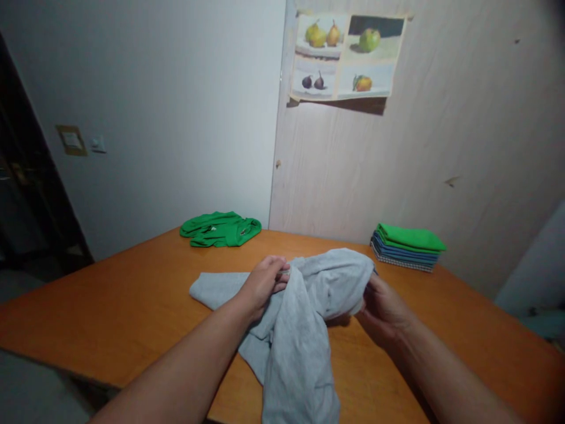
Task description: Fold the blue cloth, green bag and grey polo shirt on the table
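Left hand (265, 281) on grey garment (302, 347) (rumpled)

- middle of the tabletop (145, 312) is pretty much hogged by the grey garment (302, 341)
- back left's blocked by the green garment (220, 231), back right by the folded stack (408, 247)
- far left could be crossed easily

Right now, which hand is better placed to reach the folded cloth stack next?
Probably the right hand: it is at the side of the gray garment nearer the folded cloth stack, while the left hand is farther off.
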`<state>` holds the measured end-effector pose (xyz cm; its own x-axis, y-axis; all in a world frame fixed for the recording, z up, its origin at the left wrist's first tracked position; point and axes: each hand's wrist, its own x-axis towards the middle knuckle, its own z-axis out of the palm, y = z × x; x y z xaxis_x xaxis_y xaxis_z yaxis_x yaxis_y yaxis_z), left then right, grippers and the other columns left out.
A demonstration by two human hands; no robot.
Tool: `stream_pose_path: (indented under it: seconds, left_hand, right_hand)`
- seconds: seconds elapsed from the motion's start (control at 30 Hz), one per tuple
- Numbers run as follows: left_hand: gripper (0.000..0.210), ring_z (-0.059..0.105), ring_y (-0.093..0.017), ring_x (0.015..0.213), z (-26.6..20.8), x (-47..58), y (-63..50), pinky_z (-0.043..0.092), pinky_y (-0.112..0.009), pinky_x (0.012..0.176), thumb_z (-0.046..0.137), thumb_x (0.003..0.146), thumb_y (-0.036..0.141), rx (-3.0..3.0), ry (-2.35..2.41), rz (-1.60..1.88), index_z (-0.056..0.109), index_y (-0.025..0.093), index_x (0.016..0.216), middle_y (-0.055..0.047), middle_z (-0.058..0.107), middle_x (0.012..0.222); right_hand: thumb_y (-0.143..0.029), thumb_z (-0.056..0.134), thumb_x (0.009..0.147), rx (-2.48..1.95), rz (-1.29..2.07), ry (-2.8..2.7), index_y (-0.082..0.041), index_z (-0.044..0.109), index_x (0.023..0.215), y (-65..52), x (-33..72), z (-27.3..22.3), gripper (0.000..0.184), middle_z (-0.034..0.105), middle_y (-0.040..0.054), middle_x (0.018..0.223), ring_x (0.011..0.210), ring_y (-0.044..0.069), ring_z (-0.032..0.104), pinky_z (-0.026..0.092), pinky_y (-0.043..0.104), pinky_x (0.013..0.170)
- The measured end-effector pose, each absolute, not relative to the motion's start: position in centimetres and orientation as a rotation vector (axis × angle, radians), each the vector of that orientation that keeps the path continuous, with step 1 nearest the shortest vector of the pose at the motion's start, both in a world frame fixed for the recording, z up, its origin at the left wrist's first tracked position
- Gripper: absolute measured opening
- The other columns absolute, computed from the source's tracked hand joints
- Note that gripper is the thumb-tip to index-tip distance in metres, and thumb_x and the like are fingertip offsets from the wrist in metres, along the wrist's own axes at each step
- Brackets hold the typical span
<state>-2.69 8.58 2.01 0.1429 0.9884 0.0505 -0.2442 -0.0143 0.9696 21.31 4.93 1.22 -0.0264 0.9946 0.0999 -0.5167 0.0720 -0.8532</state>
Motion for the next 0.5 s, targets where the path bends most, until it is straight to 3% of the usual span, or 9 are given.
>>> stream_pose_path:
  seconds: [0.1, 0.23, 0.3, 0.4, 0.5]
  left_hand:
    - [0.048, 0.064, -0.017, 0.086, 2.6, -2.8, 7.8, 0.05, -0.028, 0.077, 0.059, 0.088, 0.063, 1.324, 0.872, 1.18, 0.065, 0.018, 0.104, -0.009, 0.067, 0.107]
    - [0.058, 0.063, -0.026, 0.107, 2.6, -2.7, 6.7, 0.047, -0.034, 0.092, 0.081, 0.073, 0.046, 1.72, 0.866, 0.99, 0.066, 0.021, 0.122, -0.009, 0.069, 0.117]
    - [0.048, 0.064, -0.027, 0.103, 2.2, -2.6, 6.6, 0.048, -0.033, 0.09, 0.081, 0.07, 0.035, 1.862, 0.828, 0.9, 0.07, 0.023, 0.115, -0.006, 0.072, 0.111]
    - [0.014, 0.065, -0.025, 0.092, 1.8, -2.6, 6.8, 0.048, -0.03, 0.083, 0.069, 0.076, 0.026, 1.883, 0.746, 0.867, 0.074, 0.021, 0.088, -0.004, 0.073, 0.092]
    - [0.009, 0.065, -0.021, 0.079, 2.0, -2.6, 6.9, 0.049, -0.028, 0.073, 0.065, 0.078, 0.023, 1.596, 0.704, 0.837, 0.071, 0.018, 0.083, -0.004, 0.071, 0.084]
  right_hand:
    - [-0.038, 0.07, 0.087, -0.729, 1.344, -0.837, -0.025, 0.071, 0.109, 5.2, 21.1, 1.3, 0.025, 0.078, 0.0019, 0.095, 0.092, 0.023, 0.072, 0.057, 0.035, 0.082]
    - [-0.042, 0.071, 0.086, -0.751, 1.293, -0.811, -0.023, 0.071, 0.108, 5.4, 21.1, 1.0, 0.029, 0.079, 0.0032, 0.097, 0.097, 0.024, 0.072, 0.057, 0.035, 0.084]
    - [-0.045, 0.071, 0.086, -0.76, 1.289, -0.812, -0.022, 0.071, 0.106, 5.4, 21.2, 1.0, 0.031, 0.079, 0.0047, 0.097, 0.098, 0.025, 0.072, 0.057, 0.036, 0.083]
    - [-0.049, 0.073, 0.084, -0.794, 1.301, -0.831, -0.02, 0.07, 0.101, 5.3, 21.4, 1.1, 0.033, 0.079, 0.0064, 0.094, 0.098, 0.026, 0.071, 0.057, 0.036, 0.082]
    - [-0.051, 0.072, 0.083, -0.812, 1.316, -0.838, -0.021, 0.068, 0.1, 5.4, 21.9, 1.4, 0.035, 0.078, 0.0065, 0.095, 0.097, 0.025, 0.071, 0.057, 0.035, 0.078]
